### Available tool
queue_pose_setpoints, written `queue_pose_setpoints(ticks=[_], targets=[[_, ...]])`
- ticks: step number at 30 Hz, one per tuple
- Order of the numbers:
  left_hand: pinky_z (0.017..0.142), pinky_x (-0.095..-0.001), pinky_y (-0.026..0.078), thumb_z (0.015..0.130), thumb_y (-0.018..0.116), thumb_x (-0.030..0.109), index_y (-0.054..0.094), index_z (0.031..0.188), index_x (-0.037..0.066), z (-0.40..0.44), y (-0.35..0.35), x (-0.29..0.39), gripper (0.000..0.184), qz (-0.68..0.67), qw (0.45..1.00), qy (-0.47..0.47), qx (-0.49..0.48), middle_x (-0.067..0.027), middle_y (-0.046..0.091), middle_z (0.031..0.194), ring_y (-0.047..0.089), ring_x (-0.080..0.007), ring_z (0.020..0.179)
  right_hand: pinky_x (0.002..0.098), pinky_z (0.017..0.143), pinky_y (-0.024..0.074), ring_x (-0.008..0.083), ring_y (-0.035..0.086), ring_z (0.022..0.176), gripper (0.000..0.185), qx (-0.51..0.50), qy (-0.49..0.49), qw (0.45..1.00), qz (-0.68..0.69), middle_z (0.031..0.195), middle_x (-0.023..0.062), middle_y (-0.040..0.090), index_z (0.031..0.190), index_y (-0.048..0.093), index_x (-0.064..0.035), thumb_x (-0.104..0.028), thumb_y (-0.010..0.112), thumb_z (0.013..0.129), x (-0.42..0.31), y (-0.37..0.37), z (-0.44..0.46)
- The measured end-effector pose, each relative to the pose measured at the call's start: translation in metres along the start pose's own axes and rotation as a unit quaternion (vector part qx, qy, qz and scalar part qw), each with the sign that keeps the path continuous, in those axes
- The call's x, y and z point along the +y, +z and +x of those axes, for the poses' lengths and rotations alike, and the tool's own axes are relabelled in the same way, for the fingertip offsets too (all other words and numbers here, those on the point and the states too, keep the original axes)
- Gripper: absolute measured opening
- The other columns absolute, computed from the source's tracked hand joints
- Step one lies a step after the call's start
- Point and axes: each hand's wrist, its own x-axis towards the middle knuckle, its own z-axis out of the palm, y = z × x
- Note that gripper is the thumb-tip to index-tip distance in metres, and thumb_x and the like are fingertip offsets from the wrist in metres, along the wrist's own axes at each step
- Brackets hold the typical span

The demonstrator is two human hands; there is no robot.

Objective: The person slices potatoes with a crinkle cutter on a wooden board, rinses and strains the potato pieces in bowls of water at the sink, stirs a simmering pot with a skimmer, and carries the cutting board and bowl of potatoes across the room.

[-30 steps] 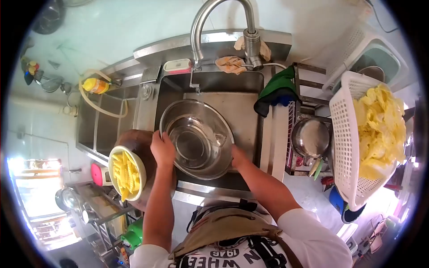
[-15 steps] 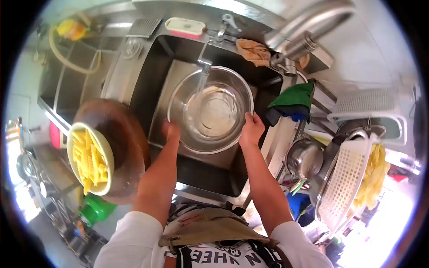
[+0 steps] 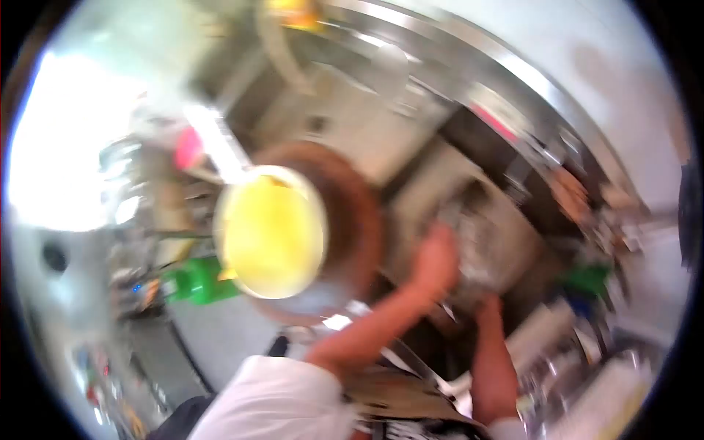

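In the head view, which is badly smeared by motion, the steel sink lies right of the middle. A shiny metal bowl shows in it only as grey streaks, and its tilt cannot be made out. My left hand is at the bowl's left side. Below the bowl's near edge is my right hand. The fingers of both hands are blurred, so their grip does not show.
A pale bowl of yellow cut pieces stands on a round brown board left of the sink. A green bottle is farther left. Beyond the sink's right side lies a green cloth.
The view has swung left, so the sink and both hands now appear farther right and the yellow pieces nearer the middle. The bowl's round outline and the water stream no longer show clearly.
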Motion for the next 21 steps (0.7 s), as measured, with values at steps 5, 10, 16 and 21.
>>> queue_pose_setpoints(ticks=[5, 10, 16, 21], targets=[[0.079, -0.0473, 0.048, 0.090, 0.049, 0.012, 0.048, 0.116, 0.003, -0.047, -0.041, -0.003, 0.028, -0.199, 0.976, -0.071, 0.053, -0.0241, 0.058, 0.105, 0.057, -0.0429, 0.093, 0.0460, 0.102, 0.0392, 0.0328, 0.047, 0.121, 0.057, 0.099, -0.007, 0.994, 0.052, 0.138, 0.0140, 0.043, 0.135, 0.041, -0.0033, -0.044, 0.040, 0.095, 0.027, 0.036, 0.001], [0.075, -0.0459, 0.051, 0.083, 0.056, 0.006, 0.045, 0.125, 0.001, -0.055, 0.056, -0.056, 0.044, -0.147, 0.945, -0.061, 0.286, -0.0162, 0.059, 0.109, 0.062, -0.0369, 0.087, 0.0428, 0.084, 0.0483, 0.0339, 0.058, 0.103, 0.060, 0.372, -0.261, 0.768, -0.451, 0.110, 0.0169, 0.056, 0.135, 0.042, -0.0051, -0.039, 0.055, 0.088, -0.027, 0.012, 0.036], [0.085, -0.0420, 0.048, 0.086, 0.051, 0.016, 0.050, 0.120, 0.002, 0.026, 0.186, -0.103, 0.037, -0.084, 0.936, -0.340, -0.013, -0.0164, 0.060, 0.109, 0.060, -0.0330, 0.095, 0.0398, 0.071, 0.0526, 0.0315, 0.065, 0.083, 0.042, 0.264, -0.476, 0.742, -0.391, 0.093, 0.0178, 0.067, 0.113, 0.059, 0.0006, -0.030, 0.062, 0.085, -0.068, -0.018, 0.005], [0.065, -0.0397, 0.051, 0.083, 0.054, 0.016, 0.065, 0.086, 0.009, 0.037, 0.131, -0.110, 0.013, 0.223, 0.966, 0.040, -0.120, -0.0101, 0.065, 0.082, 0.064, -0.0241, 0.075, 0.0387, 0.074, 0.0488, 0.0238, 0.059, 0.082, 0.024, 0.227, -0.332, 0.913, -0.065, 0.091, 0.0135, 0.065, 0.091, 0.064, 0.0021, -0.018, 0.052, 0.088, -0.048, 0.003, -0.072]])
